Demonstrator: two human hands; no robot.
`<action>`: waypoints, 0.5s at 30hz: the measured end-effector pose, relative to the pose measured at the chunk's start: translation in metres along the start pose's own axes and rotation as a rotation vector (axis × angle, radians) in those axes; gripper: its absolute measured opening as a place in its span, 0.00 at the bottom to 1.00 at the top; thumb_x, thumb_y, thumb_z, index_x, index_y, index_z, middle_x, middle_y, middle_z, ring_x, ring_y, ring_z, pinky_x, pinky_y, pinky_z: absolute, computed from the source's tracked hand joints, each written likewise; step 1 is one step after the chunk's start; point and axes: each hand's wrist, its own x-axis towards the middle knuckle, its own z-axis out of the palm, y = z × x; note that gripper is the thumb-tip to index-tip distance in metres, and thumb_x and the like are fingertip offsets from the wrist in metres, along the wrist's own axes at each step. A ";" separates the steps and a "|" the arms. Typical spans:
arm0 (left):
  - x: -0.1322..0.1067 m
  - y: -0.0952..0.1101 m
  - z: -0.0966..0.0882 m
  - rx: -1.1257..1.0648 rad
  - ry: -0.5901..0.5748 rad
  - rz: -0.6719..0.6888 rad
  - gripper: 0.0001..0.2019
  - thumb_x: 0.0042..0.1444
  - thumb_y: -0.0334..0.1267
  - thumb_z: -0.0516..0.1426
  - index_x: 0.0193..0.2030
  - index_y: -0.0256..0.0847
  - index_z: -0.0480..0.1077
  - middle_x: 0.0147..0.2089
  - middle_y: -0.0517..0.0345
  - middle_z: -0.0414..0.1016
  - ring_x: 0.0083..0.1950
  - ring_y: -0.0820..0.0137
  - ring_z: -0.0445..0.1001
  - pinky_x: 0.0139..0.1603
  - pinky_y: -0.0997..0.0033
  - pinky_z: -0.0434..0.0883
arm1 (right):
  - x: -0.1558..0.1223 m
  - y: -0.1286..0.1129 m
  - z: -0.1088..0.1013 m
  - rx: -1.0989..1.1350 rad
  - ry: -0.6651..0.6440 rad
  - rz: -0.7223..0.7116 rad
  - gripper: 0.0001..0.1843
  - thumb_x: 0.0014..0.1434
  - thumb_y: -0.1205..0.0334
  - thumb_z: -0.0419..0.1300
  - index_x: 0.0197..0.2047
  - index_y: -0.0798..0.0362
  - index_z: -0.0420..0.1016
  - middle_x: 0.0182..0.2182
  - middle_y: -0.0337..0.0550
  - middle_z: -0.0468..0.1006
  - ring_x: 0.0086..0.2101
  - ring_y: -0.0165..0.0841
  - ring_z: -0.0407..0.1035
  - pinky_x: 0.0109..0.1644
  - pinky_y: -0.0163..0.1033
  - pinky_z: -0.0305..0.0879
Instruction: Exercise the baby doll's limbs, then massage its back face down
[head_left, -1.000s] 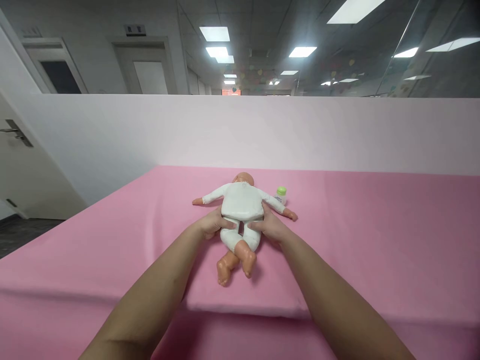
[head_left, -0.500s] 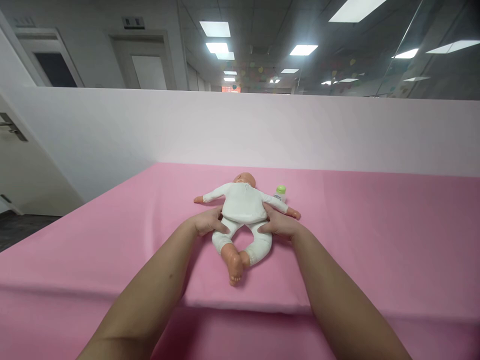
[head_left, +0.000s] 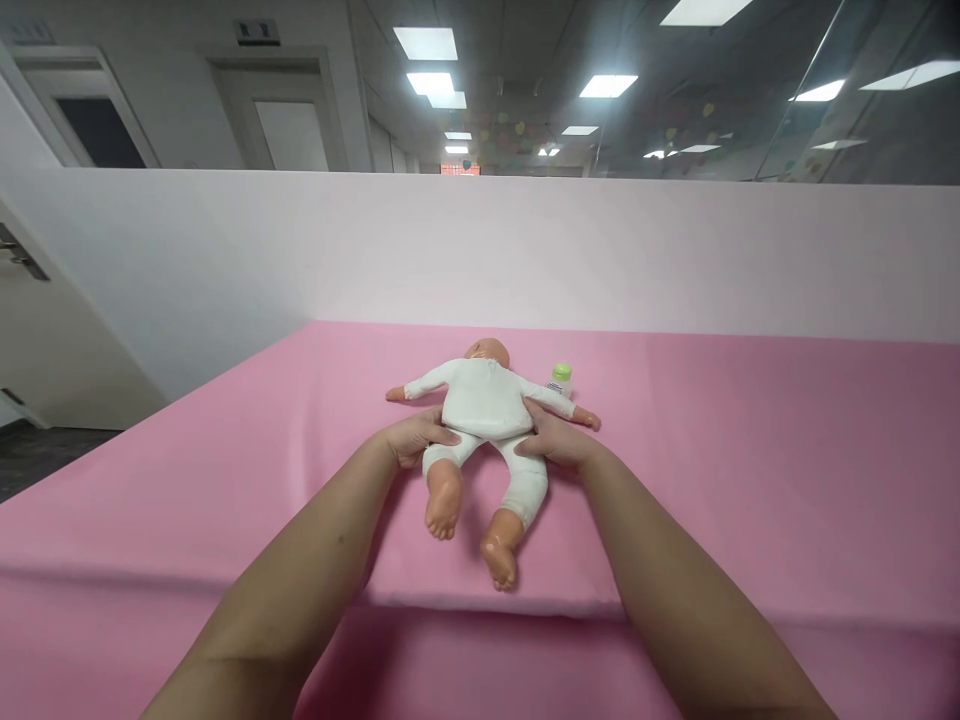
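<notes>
A baby doll (head_left: 484, 400) in a white suit lies on a pink mat (head_left: 712, 470), head away from me, arms spread, bare feet toward me. My left hand (head_left: 412, 438) grips the doll's left hip, fingers curled round it. My right hand (head_left: 555, 440) grips the other hip, thumb on the doll's back. The doll's legs are spread apart, one foot (head_left: 442, 510) nearer its body, the other foot (head_left: 499, 562) closer to me.
A small bottle with a green cap (head_left: 560, 378) stands just right of the doll's shoulder. A white partition wall (head_left: 480, 250) runs behind the mat. The mat's front edge (head_left: 480, 605) drops off below the doll's feet. Floor lies at far left.
The doll's legs, crossed and tucked together a second ago, have swung apart and stretched toward me. Both hands stay at its hips.
</notes>
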 end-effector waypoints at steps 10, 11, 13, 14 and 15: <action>0.001 -0.001 0.005 0.156 -0.058 0.037 0.48 0.40 0.33 0.72 0.71 0.46 0.64 0.68 0.46 0.70 0.73 0.43 0.61 0.70 0.45 0.64 | -0.004 -0.001 -0.007 -0.062 -0.066 0.038 0.51 0.47 0.65 0.69 0.73 0.39 0.59 0.63 0.45 0.71 0.61 0.52 0.66 0.62 0.57 0.65; 0.000 0.000 0.004 0.189 -0.051 0.033 0.48 0.41 0.33 0.73 0.71 0.46 0.64 0.67 0.46 0.70 0.72 0.44 0.63 0.69 0.44 0.64 | -0.005 -0.002 -0.008 -0.095 -0.051 0.046 0.49 0.47 0.64 0.70 0.71 0.39 0.62 0.62 0.46 0.73 0.60 0.52 0.67 0.61 0.57 0.66; -0.004 0.004 -0.001 0.284 -0.026 0.004 0.46 0.41 0.35 0.73 0.70 0.45 0.66 0.64 0.44 0.73 0.68 0.45 0.68 0.67 0.44 0.67 | -0.007 -0.004 -0.010 -0.155 -0.047 0.072 0.44 0.47 0.61 0.71 0.67 0.41 0.68 0.59 0.46 0.76 0.56 0.52 0.70 0.60 0.58 0.67; -0.007 0.006 -0.005 0.337 -0.007 -0.016 0.45 0.41 0.36 0.74 0.68 0.45 0.67 0.62 0.44 0.74 0.65 0.46 0.71 0.65 0.45 0.69 | -0.007 -0.005 -0.011 -0.172 -0.058 0.089 0.42 0.47 0.60 0.72 0.66 0.42 0.70 0.57 0.46 0.77 0.53 0.51 0.72 0.58 0.57 0.68; -0.012 0.009 -0.009 0.391 0.016 -0.040 0.44 0.41 0.38 0.74 0.67 0.44 0.68 0.59 0.45 0.76 0.62 0.48 0.74 0.62 0.47 0.71 | -0.008 -0.006 -0.013 -0.179 -0.076 0.110 0.41 0.47 0.57 0.73 0.65 0.43 0.70 0.55 0.47 0.78 0.50 0.49 0.74 0.56 0.56 0.70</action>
